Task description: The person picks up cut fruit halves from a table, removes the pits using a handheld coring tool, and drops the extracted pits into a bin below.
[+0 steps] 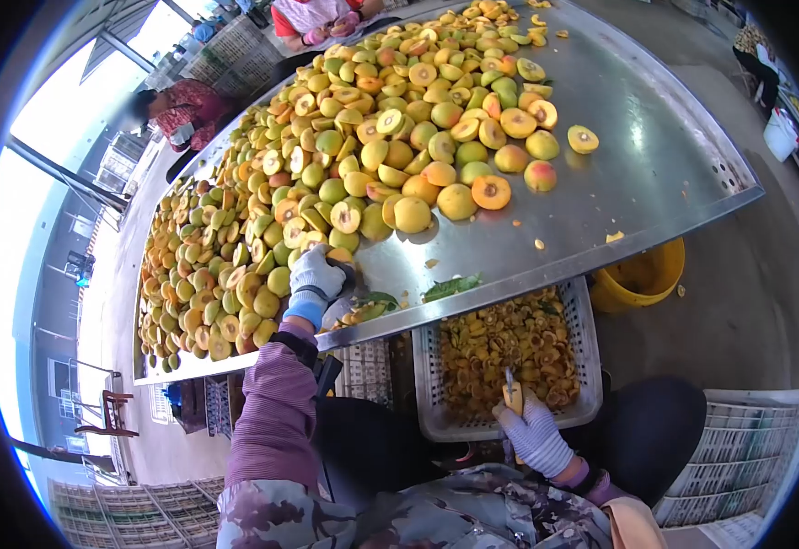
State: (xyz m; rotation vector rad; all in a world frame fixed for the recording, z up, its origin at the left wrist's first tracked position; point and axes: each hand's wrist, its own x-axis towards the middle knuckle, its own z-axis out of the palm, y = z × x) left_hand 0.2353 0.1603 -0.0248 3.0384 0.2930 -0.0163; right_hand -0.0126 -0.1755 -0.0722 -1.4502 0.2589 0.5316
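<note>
My left hand (315, 277), in a pale knitted glove with a blue cuff, reaches to the near edge of a big heap of yellow peaches (335, 192), many of them cut in half. Its fingertips are hidden against the fruit, so whether they grip a peach does not show. My right hand (536, 437), in a striped white glove, is closed around a yellow-handled tool (513, 395) with a short metal tip pointing up. That hand is over the near rim of a white plastic crate (429, 384), which holds many brownish-yellow scraps (500, 352).
The peaches lie on a metal table (637, 174) with a raised rim. Green leaves (451, 287) rest near its front edge. A yellow bucket (642, 284) stands under the table, and a pale crate (738, 448) is at my right. Other people (326, 18) sit across the table.
</note>
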